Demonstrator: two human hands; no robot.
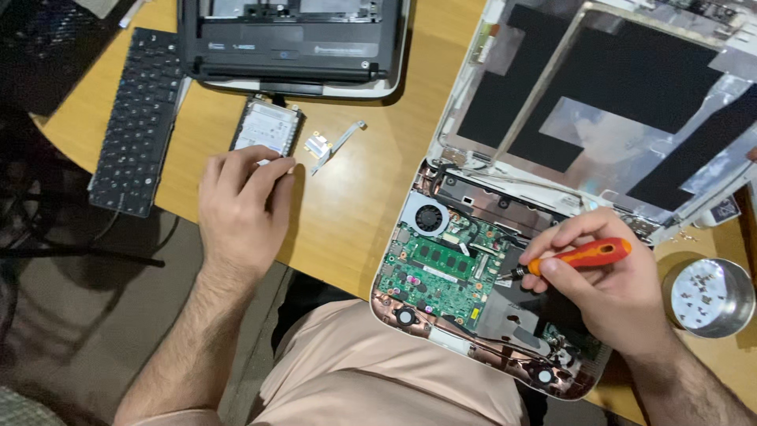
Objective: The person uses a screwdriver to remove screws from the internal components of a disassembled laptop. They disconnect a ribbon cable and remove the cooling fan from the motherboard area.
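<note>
Right hand [611, 296]: clenched around a screwdriver [579, 256] with an orange-red handle, held nearly level over the opened laptop base [473, 292]; the dark tip is pointed left and is set down at the edge of the green circuit board [441, 276], beside a grey metal plate [505, 315].

Left hand [240, 209]: laid palm down on the worktop [355, 197], well to the left of the laptop base; the fingers are loosely curled and nothing is grasped. The fingertips [272, 166] are touching the near end of a silver hard drive [266, 126].

Laptop base: placed at the near edge of the worktop, its cover removed. A round cooling fan [430, 217] is seen at the upper left of the circuit board, and a memory module [441, 259] lies across the board's middle.

Laptop lid [599, 102]: joined to the far side of the base and laid flat, its inner face covered with silver foil and black patches.

Small bracket [335, 146]: a thin metal strip with a flat tab, lying between the hard drive and the laptop base.

Metal bowl [710, 296]: round, set just right of the laptop base, with small screws inside.

Second laptop chassis [292, 43]: black with a pale rim, set far left of the lid, just beyond the hard drive.

Loose keyboard [138, 118]: black, farthest left of the laptop base, at the worktop's edge.
</note>
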